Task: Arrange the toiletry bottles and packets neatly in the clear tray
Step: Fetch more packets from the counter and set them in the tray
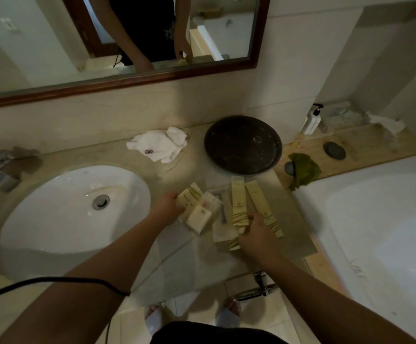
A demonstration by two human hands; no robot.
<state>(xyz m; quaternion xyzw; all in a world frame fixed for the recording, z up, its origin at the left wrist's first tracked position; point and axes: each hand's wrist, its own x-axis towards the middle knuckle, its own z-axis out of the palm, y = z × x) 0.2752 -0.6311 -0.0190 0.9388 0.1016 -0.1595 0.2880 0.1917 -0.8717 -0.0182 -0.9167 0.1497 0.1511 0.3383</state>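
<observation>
A clear tray lies on the marble counter right of the sink. In it lie two long cream tubes side by side, one left of the other, a razor and small wrapped packets. My left hand grips a short cream packet at the tray's left end. My right hand is closed over the near ends of the tubes, with another cream packet under its fingers.
A white oval sink fills the counter's left. A crumpled white washcloth and a round dark plate lie behind the tray. A green cloth, a pump bottle and the bathtub are to the right.
</observation>
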